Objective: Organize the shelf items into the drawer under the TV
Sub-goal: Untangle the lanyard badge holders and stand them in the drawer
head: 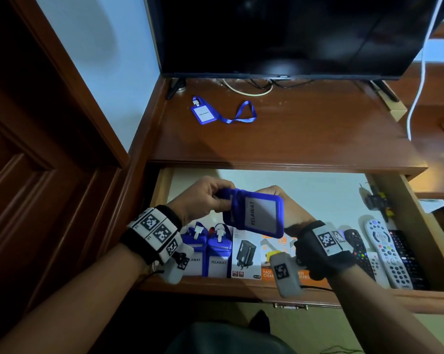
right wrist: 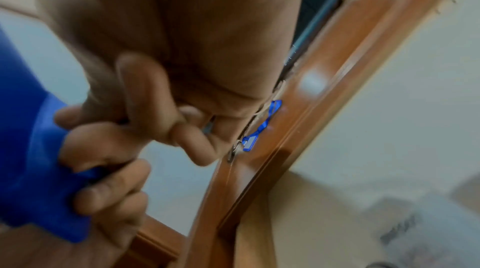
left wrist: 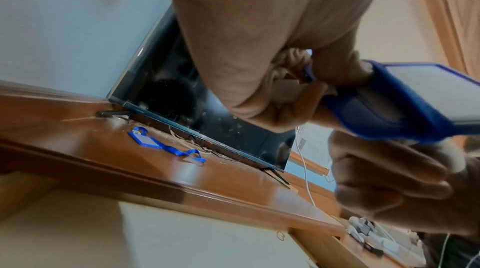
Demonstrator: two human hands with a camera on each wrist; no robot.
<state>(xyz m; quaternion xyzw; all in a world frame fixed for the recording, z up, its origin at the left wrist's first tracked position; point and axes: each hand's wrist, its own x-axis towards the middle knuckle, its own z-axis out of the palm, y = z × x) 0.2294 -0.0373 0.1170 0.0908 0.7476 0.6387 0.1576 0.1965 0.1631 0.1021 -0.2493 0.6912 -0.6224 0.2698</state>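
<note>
Above the open drawer (head: 417, 233) I hold a blue "PELAWAT" badge holder (head: 256, 213) with both hands. My left hand (head: 210, 198) pinches its folded lanyard and clip end (left wrist: 285, 90). My right hand (head: 289, 208) grips the holder's far edge from behind, fingers curled round the blue plastic (right wrist: 36, 170). A second blue badge holder with its lanyard (head: 203, 113) lies on the shelf top under the TV (head: 292, 34). It also shows as the shelf badge (left wrist: 155, 141) in the left wrist view, and small as the shelf badge (right wrist: 250, 142) in the right wrist view.
In the drawer's front row lie two more blue badge holders (head: 205, 251), a charger box (head: 246, 254), an orange box (head: 277, 249) and several remotes (head: 387, 254). A white cable (head: 417, 98) hangs at the right. A wooden door (head: 36, 175) stands at the left.
</note>
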